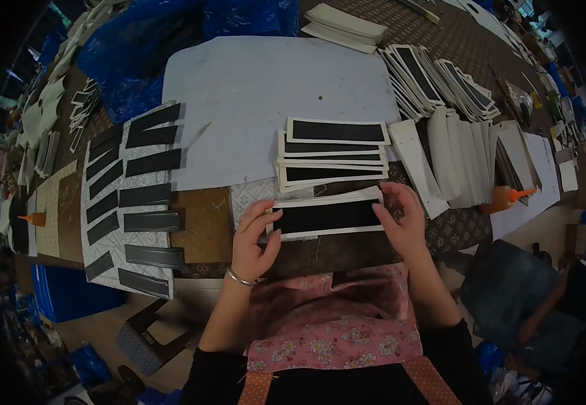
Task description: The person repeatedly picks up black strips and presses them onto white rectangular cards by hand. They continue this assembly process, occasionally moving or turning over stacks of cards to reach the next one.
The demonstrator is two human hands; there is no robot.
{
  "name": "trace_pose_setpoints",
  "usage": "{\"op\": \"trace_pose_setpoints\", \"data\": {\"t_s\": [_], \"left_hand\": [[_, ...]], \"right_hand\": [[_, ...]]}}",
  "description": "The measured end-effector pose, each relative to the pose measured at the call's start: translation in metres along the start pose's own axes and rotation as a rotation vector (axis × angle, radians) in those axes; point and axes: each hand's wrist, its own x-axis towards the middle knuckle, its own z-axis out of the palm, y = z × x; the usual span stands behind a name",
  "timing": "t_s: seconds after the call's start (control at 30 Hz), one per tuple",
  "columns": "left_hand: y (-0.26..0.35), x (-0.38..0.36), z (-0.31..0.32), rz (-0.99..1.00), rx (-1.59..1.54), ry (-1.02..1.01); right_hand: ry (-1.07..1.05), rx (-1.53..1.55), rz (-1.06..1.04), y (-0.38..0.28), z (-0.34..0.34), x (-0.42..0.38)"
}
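Between my two hands is a small stack of white rectangular pieces, the top one a white-edged black panel (327, 217). My left hand (255, 236), with a bangle at the wrist, grips its left end, fingers on top. My right hand (403, 217) closes on the right end, thumb over the face. Just beyond lies an uneven pile of similar white-edged black panels (337, 131). The stack is level near the table's front edge; whether its underside touches the table cannot be seen.
Black strips (146, 196) lie in two columns on a patterned sheet at left. A large white sheet (273, 88) covers the middle. Stacks of white pieces (460, 158) and more panels (418, 74) stand at right, near an orange bottle (502, 200). Blue plastic (127, 57) lies at the back.
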Motion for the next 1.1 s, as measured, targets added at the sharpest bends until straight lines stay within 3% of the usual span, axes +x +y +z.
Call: {"op": "trace_pose_setpoints", "data": {"t_s": [0.07,0.17,0.53,1.1], "left_hand": [[0.002,0.001,0.0,-0.019,0.02,0.003],[-0.001,0.0,0.0,-0.014,0.013,0.001],[-0.001,-0.001,-0.002,-0.06,0.016,-0.027],[0.0,0.001,-0.008,-0.049,0.125,-0.083]], "right_hand": [[-0.074,0.268,0.33,0.002,-0.001,-0.007],[-0.06,0.283,0.261,0.015,0.009,-0.018],[-0.06,0.474,0.421,0.022,0.018,-0.019],[-0.232,0.586,0.478,0.02,0.007,-0.014]]}}
